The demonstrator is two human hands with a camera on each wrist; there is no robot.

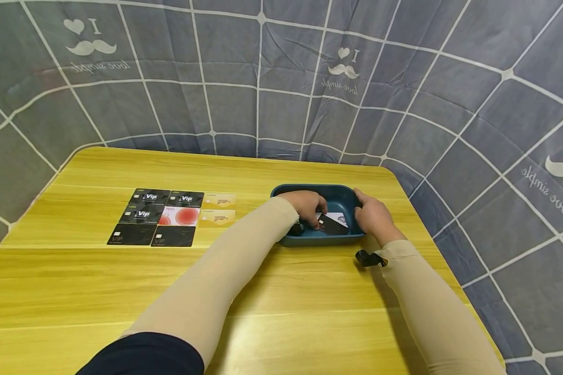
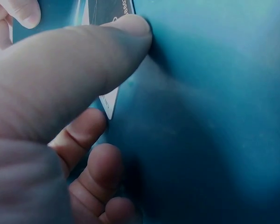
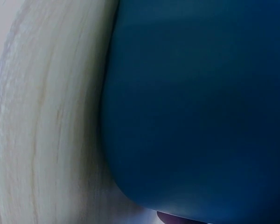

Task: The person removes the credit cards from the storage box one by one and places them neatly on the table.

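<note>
A deep blue plastic bin [image 1: 319, 240] stands on the table. Inside it, a black card [image 1: 332, 225] overlaps a white card [image 1: 340, 216]. My left hand [image 1: 306, 204] reaches in over the left side and pinches the black card at its left edge. Up close in the left wrist view, the thumb [image 2: 130, 35] lies on the black card, and a pale card corner [image 2: 110, 105] shows below it. My right hand [image 1: 376, 216] grips the bin's right end at the rim. The bin's outer wall [image 3: 191, 116] fills most of the right wrist view.
Left of the bin, cards lie in rows: black Vip cards [image 1: 143, 214], plain black VIP cards [image 1: 173, 236], a red-and-white card [image 1: 180, 216] and gold cards [image 1: 218, 218]. A grey checked curtain [image 1: 234, 109] hangs behind the yellow wooden table [image 1: 281, 312].
</note>
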